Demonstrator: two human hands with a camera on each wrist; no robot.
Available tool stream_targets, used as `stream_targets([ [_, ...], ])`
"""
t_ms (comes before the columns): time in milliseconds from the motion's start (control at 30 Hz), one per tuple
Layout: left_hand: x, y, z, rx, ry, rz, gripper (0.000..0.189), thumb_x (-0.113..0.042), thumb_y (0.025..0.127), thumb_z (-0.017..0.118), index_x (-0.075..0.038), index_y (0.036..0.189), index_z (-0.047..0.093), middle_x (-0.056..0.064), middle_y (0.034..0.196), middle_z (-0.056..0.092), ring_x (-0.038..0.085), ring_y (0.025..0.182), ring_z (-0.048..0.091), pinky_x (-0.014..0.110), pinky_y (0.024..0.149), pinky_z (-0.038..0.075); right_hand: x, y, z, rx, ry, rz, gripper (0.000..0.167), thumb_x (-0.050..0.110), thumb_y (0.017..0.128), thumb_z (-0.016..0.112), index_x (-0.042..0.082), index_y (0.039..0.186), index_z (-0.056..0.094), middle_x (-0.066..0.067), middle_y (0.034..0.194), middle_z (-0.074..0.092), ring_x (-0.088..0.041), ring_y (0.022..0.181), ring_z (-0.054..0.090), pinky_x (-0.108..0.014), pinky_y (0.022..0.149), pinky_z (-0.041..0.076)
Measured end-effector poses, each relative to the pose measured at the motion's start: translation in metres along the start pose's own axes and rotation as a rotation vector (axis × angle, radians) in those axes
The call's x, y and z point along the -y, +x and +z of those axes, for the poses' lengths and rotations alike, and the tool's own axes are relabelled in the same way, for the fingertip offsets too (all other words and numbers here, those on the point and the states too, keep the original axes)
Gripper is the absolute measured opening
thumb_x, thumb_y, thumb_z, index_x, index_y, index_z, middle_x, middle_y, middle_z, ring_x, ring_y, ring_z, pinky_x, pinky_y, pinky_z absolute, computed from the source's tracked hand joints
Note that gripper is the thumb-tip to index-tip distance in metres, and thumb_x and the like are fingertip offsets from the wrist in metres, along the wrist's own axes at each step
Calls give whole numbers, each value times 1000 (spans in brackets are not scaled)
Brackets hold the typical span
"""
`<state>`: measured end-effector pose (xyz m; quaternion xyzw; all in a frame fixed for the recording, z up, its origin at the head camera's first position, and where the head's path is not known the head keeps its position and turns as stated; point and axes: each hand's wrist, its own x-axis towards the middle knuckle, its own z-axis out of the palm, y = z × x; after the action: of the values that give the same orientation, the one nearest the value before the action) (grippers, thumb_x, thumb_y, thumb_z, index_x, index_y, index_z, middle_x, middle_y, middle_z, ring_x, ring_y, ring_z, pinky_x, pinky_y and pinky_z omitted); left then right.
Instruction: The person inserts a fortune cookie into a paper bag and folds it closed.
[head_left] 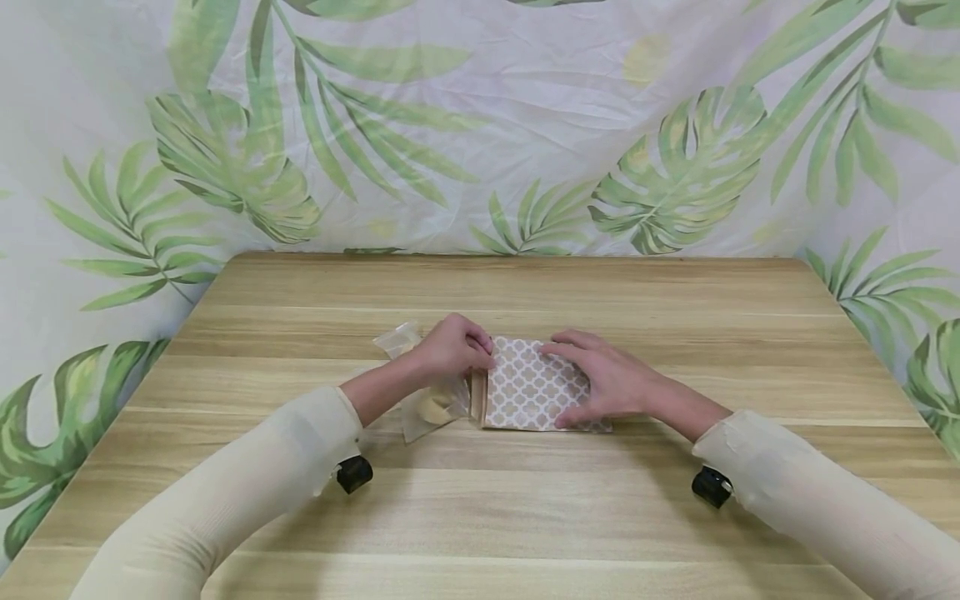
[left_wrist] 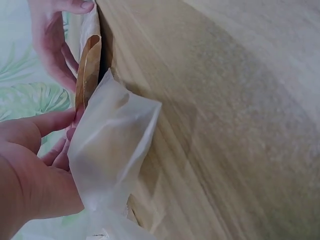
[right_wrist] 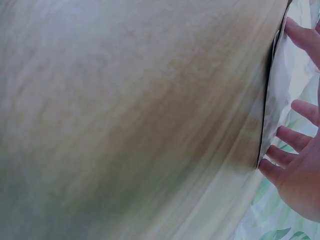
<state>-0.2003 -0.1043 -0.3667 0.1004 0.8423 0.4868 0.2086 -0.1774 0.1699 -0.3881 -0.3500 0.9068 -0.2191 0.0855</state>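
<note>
A flat paper bag (head_left: 525, 387) with a white-and-beige lattice pattern lies on the table. Its brown inner side (left_wrist: 89, 70) shows at the mouth, which gapes on the left in the left wrist view. My left hand (head_left: 453, 346) pinches the edge of that mouth between thumb and fingers. My right hand (head_left: 611, 379) rests on the bag's right part, its fingers spread along the far side and its thumb near the front edge. Under and beside my left wrist lies a clear plastic bag (head_left: 420, 421) with something pale yellow inside, partly hidden by the hand.
The wood-grain table (head_left: 480, 517) reaches back to a leaf-printed cloth (head_left: 525, 108) hanging behind it. Black wrist devices (head_left: 355, 474) sit below both cream sleeves (head_left: 247, 467), close over the tabletop.
</note>
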Motion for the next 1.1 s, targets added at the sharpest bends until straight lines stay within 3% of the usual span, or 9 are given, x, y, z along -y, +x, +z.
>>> stream_targets([
  [333, 1, 2, -3, -7, -174, -80, 7, 8, 88, 73, 2, 88, 69, -3, 72, 63, 7, 69, 56, 21, 64, 46, -3, -2, 1, -3, 16, 5, 110, 50, 70, 92, 6, 157, 42, -23, 158, 40, -45, 145, 39, -62, 115, 36],
  [533, 5, 3, -6, 20, -261, -108, 9, 6, 90, 71, -2, 89, 69, -2, 78, 66, 9, 75, 59, 23, 70, 48, -3, -3, 1, 3, 33, 14, 124, 59, 65, 92, 4, 160, 35, -20, 160, 38, -41, 147, 36, -60, 116, 34],
  [833, 4, 3, -8, 29, -262, -123, 12, 1, 91, 73, 4, 103, 70, -2, 81, 68, 9, 76, 58, 22, 69, 47, -2, -4, 4, 4, -5, 19, 131, 62, 62, 92, 2, 161, 31, -21, 162, 34, -42, 149, 34, -58, 116, 35],
  [1100, -9, -3, -11, 22, -241, -50, 15, 11, 88, 73, 13, 101, 67, 4, 76, 68, 11, 67, 65, 22, 63, 55, -5, -3, 6, -2, -12, 5, 129, 60, 64, 92, 1, 161, 31, -21, 161, 35, -41, 148, 35, -58, 115, 38],
])
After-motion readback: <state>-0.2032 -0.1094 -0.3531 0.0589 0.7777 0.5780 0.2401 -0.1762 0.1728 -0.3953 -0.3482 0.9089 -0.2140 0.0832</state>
